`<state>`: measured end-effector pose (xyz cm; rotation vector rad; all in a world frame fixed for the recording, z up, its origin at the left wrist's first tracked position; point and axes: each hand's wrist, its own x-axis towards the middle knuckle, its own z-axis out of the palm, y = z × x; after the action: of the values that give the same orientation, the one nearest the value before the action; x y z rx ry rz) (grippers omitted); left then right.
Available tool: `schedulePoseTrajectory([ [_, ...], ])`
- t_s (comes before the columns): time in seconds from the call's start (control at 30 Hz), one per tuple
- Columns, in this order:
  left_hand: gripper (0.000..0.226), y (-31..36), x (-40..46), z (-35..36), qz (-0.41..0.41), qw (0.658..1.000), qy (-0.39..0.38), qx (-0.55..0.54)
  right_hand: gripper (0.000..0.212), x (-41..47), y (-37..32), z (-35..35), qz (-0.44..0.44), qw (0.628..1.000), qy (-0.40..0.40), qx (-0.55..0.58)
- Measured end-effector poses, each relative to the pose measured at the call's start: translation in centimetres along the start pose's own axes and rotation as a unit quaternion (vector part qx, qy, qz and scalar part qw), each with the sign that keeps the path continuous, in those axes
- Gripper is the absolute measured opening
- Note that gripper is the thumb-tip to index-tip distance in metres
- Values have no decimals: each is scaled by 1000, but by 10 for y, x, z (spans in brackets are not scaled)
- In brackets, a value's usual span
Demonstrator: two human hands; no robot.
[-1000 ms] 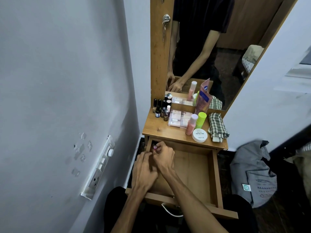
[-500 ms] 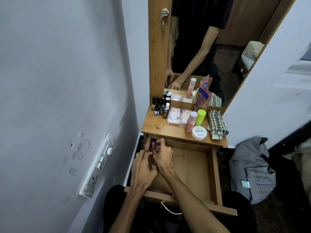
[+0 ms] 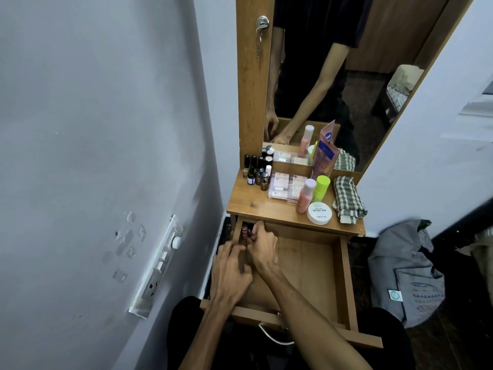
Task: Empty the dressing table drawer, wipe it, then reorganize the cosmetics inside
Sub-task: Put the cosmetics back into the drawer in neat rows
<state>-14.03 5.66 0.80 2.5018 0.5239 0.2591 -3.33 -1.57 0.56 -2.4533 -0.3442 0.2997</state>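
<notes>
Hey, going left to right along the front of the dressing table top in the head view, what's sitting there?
Pink bottle → white round nail polish tin → folded checked cloth. The green-capped bottle behind them overlaps, so it is left out.

Wooden drawer [image 3: 344, 279] open — pink bottles [image 3: 244, 232] (far-left corner).

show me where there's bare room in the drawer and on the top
Drawer: bare floor right of both hands, up to the right wall. Back left corner crowded: left hand, right hand, small bottles. Tabletop: bare front left only.
</notes>
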Motion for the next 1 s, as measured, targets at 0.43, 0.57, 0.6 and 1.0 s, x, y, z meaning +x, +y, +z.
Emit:
schedulePoseTrajectory([
  [0.43, 50, -2, 0, -1, 7, 1000, 3, -12, 6, -4, -33, -42, -101, 948, 263, 145],
  [0.57, 49, 0, -3, -3, 3, 1000, 4, -26, 18, 34, -62, -68, -50, 945, 282, 159],
  [0.6, 49, 1, -3, -3, 1, 1000, 5, -28, 22, 41, -65, -71, -33, 946, 282, 155],
  [1.0, 49, -1, -2, -3, -2, 1000, 5, -29, 33, 77, -60, -76, 50, 961, 259, 78],
])
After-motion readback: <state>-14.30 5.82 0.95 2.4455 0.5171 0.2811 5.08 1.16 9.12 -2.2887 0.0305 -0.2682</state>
